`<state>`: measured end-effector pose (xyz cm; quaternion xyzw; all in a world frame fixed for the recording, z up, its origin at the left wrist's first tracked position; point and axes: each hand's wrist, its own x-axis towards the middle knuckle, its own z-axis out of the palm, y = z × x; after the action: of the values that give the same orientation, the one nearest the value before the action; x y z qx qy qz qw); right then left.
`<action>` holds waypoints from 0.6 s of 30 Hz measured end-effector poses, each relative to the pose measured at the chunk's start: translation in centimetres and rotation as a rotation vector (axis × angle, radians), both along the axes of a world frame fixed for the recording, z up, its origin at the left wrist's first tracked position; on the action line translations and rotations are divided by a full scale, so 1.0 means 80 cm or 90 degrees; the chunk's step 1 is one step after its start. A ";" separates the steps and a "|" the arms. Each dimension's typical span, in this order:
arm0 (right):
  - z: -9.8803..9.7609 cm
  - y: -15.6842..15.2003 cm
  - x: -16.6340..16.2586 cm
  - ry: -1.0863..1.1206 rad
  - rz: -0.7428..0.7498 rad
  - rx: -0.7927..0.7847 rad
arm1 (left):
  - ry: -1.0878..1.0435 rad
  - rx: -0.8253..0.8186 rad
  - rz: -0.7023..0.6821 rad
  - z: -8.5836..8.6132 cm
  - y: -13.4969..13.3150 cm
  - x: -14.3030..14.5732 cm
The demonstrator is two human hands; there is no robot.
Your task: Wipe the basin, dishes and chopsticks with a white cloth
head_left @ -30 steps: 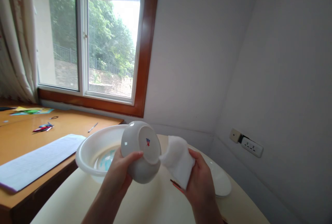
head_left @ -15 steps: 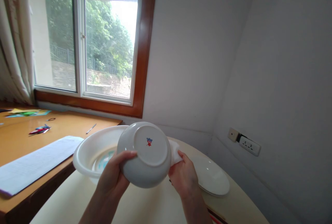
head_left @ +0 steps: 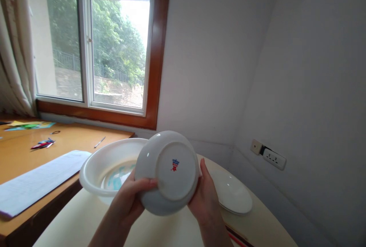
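A white bowl is tilted up in front of me, its underside facing me with a red and blue mark on the base. My left hand grips its left side, thumb across the outside near the foot ring and fingers behind. At the bowl's right edge is my right hand, thumb raised and fingers hidden behind the bowl. A sliver of white cloth shows between that hand and the rim; the rest of it is out of sight.
A white plastic basin stands behind left on the round cream table. White plates lie stacked at right, near thin red and dark sticks. An orange desk holds papers, scissors and a pen.
The bowl has turned in my hands and shifted slightly right and toward me. My right hand has slid further behind it, so the cloth is now mostly hidden.
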<state>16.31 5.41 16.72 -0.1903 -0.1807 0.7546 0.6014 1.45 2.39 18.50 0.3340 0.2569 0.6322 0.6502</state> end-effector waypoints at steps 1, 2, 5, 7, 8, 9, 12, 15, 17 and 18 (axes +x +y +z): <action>0.001 -0.002 -0.001 -0.003 0.004 0.008 | 0.002 0.005 -0.001 0.000 -0.002 0.000; 0.002 -0.003 -0.001 -0.007 0.003 0.014 | 0.003 0.007 0.003 0.000 -0.003 0.001; 0.001 -0.004 -0.002 -0.028 -0.019 0.035 | 0.001 -0.003 0.033 0.002 -0.007 0.003; -0.001 -0.003 -0.002 -0.039 -0.043 0.049 | -0.002 -0.013 0.058 0.004 -0.008 0.005; -0.003 -0.002 -0.003 -0.041 -0.055 0.052 | -0.002 -0.015 0.073 0.004 -0.008 0.005; -0.004 -0.002 -0.003 -0.041 -0.066 0.052 | 0.001 -0.014 0.089 0.005 -0.006 0.005; -0.004 -0.001 -0.005 -0.032 -0.082 0.045 | 0.043 0.008 0.136 0.004 -0.001 0.005; -0.001 -0.002 -0.006 -0.032 -0.086 0.045 | 0.124 0.066 0.195 0.002 0.004 0.004; 0.001 -0.003 -0.006 -0.034 -0.093 0.039 | 0.194 0.117 0.238 0.001 0.006 0.003; 0.002 -0.003 -0.005 -0.035 -0.099 0.036 | 0.232 0.139 0.262 0.000 0.006 0.002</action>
<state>15.91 5.21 16.84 -0.2072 -0.2026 0.6946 0.6584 1.62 2.88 18.52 0.4509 0.3620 0.7042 0.4120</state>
